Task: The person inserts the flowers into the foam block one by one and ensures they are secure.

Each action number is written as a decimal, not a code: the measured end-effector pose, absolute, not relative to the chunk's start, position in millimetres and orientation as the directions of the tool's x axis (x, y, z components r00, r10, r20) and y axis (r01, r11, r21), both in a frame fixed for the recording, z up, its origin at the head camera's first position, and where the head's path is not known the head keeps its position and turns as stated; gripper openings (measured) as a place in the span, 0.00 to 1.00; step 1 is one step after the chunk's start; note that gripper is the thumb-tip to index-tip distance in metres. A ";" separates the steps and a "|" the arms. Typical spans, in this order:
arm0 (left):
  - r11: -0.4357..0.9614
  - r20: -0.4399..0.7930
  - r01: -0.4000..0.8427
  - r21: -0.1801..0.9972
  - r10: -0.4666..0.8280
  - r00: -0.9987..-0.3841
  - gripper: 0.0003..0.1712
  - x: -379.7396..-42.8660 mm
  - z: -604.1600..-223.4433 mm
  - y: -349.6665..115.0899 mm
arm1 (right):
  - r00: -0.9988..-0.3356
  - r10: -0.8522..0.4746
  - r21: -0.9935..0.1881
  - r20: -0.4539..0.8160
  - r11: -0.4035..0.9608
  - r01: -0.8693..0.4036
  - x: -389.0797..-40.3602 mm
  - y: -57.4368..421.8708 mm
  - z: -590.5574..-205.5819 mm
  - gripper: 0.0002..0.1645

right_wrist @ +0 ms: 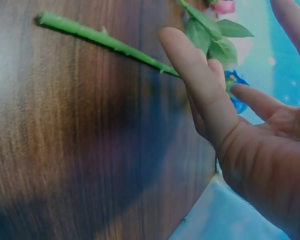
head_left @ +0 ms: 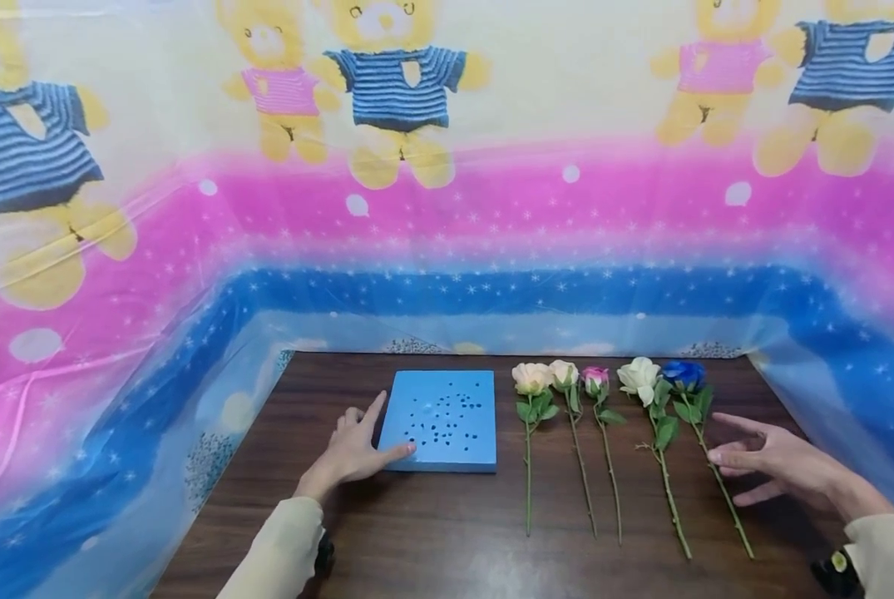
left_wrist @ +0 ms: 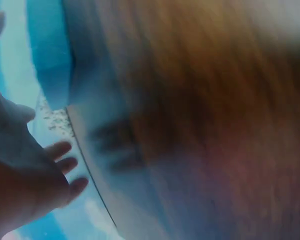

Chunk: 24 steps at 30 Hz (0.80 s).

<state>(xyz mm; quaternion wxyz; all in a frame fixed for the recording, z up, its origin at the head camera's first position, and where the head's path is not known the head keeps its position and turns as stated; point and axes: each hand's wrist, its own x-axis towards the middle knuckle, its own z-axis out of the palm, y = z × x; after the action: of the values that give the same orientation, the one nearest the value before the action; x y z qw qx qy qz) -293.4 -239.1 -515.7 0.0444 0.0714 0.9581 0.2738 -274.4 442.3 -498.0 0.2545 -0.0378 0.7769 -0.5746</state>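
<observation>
A flat blue block [head_left: 447, 424] dotted with small holes lies on the dark wooden table. At its left side my left hand [head_left: 353, 445] is spread, the thumb reaching over the block's front left corner. Five or so would be too exact: several artificial roses lie to the right in a row, a peach rose [head_left: 532, 379] nearest the block and a blue rose [head_left: 684, 374] farthest. My right hand [head_left: 783, 462] hovers by the blue rose's stem, fingers apart, fingertips right at the stem. In the right wrist view a green stem [right_wrist: 105, 40] passes behind that hand.
Between the end roses lie a cream rose [head_left: 564, 374], a pink rose [head_left: 595, 381] and a white rose [head_left: 639, 379], stems toward me. A printed bear curtain [head_left: 447, 291] hangs close behind the table [head_left: 447, 532] and along both sides.
</observation>
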 end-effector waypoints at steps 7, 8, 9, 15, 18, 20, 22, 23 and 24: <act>0.890 -0.066 0.123 0.440 0.169 -0.983 0.64 -295.1 -529.8 -243.9 | -0.854 -0.329 -0.888 -0.403 0.367 0.278 -270.3 442.7 -504.2 0.59; 0.888 -0.075 0.120 0.444 0.171 -0.982 0.64 -295.4 -529.5 -243.9 | -0.854 -0.329 -0.888 -0.402 0.366 0.277 -270.9 443.1 -504.2 0.59; 0.887 -0.083 0.117 0.446 0.171 -0.982 0.64 -295.8 -529.1 -244.0 | -0.855 -0.327 -0.888 -0.402 0.366 0.278 -271.4 443.3 -504.1 0.59; 0.884 -0.112 0.123 0.451 0.193 -0.975 0.64 -301.7 -524.2 -238.9 | -0.854 -0.308 -0.881 -0.419 0.367 0.300 -268.3 448.3 -509.9 0.58; 0.880 -0.129 0.125 0.459 0.205 -0.970 0.63 -302.5 -524.2 -237.9 | -0.851 -0.309 -0.877 -0.424 0.375 0.300 -269.2 447.7 -511.6 0.57; 0.881 -0.146 0.118 0.458 0.205 -0.968 0.63 -301.6 -524.5 -238.1 | -0.850 -0.314 -0.876 -0.423 0.383 0.294 -270.8 446.3 -512.3 0.56; 0.884 -0.165 0.106 0.456 0.201 -0.966 0.63 -300.1 -525.0 -239.3 | -0.852 -0.311 -0.873 -0.421 0.393 0.288 -272.7 444.4 -513.3 0.56; 0.886 -0.176 0.100 0.453 0.199 -0.964 0.63 -299.3 -525.0 -239.8 | -0.854 -0.306 -0.871 -0.420 0.400 0.285 -273.6 443.6 -514.0 0.57; 0.887 -0.184 0.097 0.452 0.199 -0.963 0.64 -298.7 -525.1 -240.2 | -0.857 -0.291 -0.864 -0.426 0.413 0.289 -274.6 442.6 -514.6 0.57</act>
<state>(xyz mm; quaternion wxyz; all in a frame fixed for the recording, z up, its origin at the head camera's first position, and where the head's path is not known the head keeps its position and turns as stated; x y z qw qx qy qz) -298.7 -240.2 -525.1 0.1133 0.0765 0.9647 0.2252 -274.6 442.6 -514.6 0.2677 -0.0007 0.7967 -0.5419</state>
